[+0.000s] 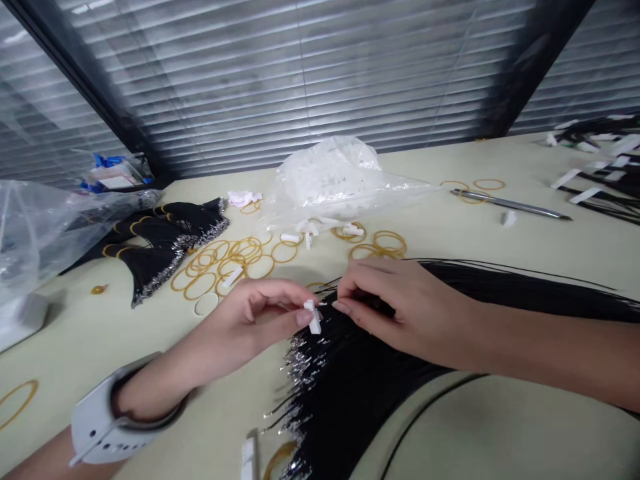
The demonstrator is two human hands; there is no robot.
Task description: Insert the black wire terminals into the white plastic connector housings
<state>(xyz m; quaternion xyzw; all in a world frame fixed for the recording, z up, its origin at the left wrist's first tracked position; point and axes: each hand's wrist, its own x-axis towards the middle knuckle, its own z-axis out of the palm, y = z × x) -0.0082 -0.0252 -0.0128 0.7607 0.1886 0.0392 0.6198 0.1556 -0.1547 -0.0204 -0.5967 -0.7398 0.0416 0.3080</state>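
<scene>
My left hand, with a pale watch band on its wrist, pinches a small white connector housing between thumb and fingertips. Just to its right, my right hand is closed, thumb against fingertips, on a thin black wire. The wire's metal tip points at the housing; whether it touches or sits inside I cannot tell. Beneath both hands lies a thick bundle of black wires with silver crimped ends fanned to the left. The wire between my right fingertips is mostly hidden.
Rubber bands lie scattered behind my left hand, among loose white housings. A clear plastic bag of white parts stands at the back. Tied wire bundles lie left. A pen and wires with white connectors are on the right.
</scene>
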